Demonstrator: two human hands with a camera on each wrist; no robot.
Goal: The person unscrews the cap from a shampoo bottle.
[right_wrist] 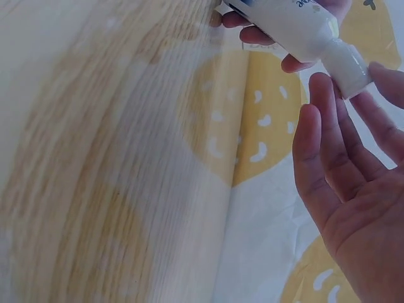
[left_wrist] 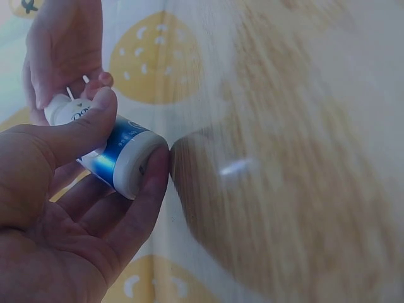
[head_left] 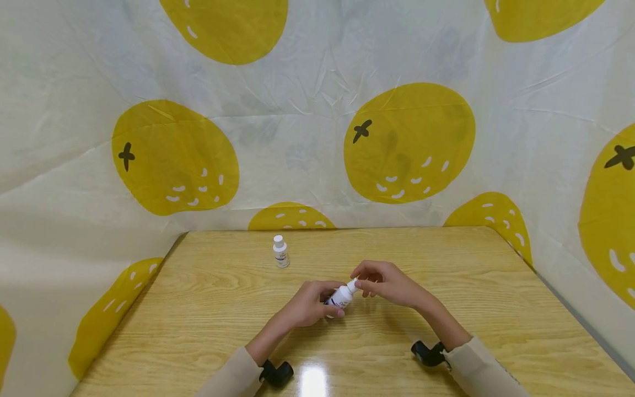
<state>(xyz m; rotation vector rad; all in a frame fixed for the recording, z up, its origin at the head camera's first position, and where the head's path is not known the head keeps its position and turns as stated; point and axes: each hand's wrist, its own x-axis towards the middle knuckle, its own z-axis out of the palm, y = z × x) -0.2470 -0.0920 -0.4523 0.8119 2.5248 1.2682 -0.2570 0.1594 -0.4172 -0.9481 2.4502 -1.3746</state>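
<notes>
White bottle (head_left: 341, 297) tilts between inward-angled forearms (head_left: 443, 318), left hand (head_left: 306, 305) curling fingers round its body, right hand (head_left: 391, 282) clamping fingers on its cap (right_wrist: 348, 71).

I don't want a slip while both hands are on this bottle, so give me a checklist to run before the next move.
1. Left hand gripping the held bottle: ok, wrapped round its body.
2. Right hand at the cap: ok, fingers are on it.
3. Cap on the neck: ok, it sits there.
4. Cap loosened: cannot tell; no view shows the thread.
5. Held bottle upright: not ok, it tilts with its cap end toward the right hand.
6. Second bottle out of the way: ok, upright and apart from both hands.
</notes>
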